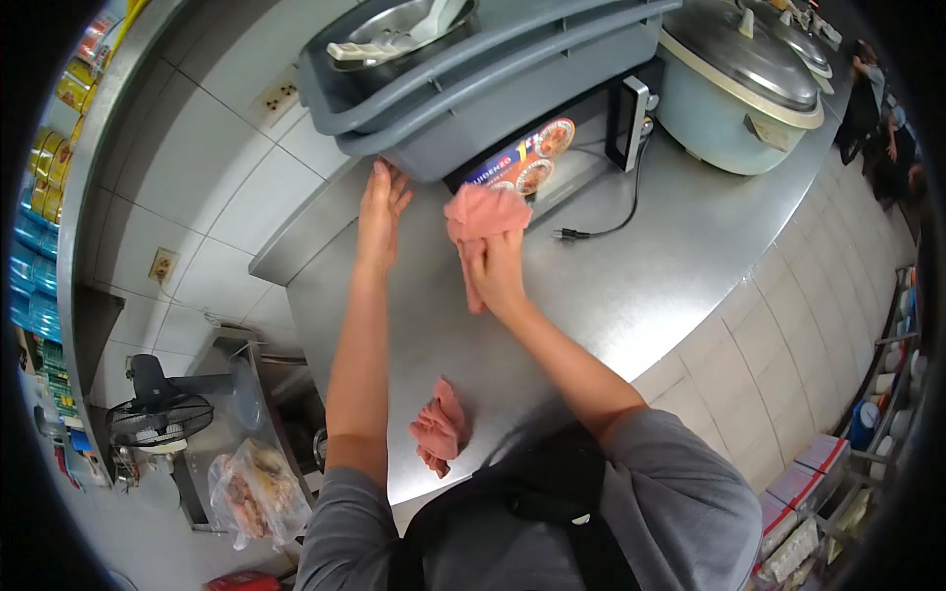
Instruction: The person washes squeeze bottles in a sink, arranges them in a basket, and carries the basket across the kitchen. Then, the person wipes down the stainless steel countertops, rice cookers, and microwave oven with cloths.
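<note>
My right hand (500, 271) grips a pink cloth (486, 212), bunched against the lower left front of the microwave (586, 163). A food picture label (532, 158) shows on the microwave's front, partly covered by the cloth. Under the left end of the stacked grey tubs (434, 148), my left hand (379, 215) is raised with its fingers stretched out near the tub's bottom corner. Whether it touches the tub I cannot tell. Near my body a second, crumpled pink cloth (439, 428) lies on the steel table (394, 315).
A black power plug (572, 234) on its cord lies before the microwave. To the right stands a large rice cooker (739, 89). A metal bowl with utensils (394, 44) sits in the top tub. Lower left are a fan (163, 414) and a plastic bag (258, 492). Two people (867, 108) are far right.
</note>
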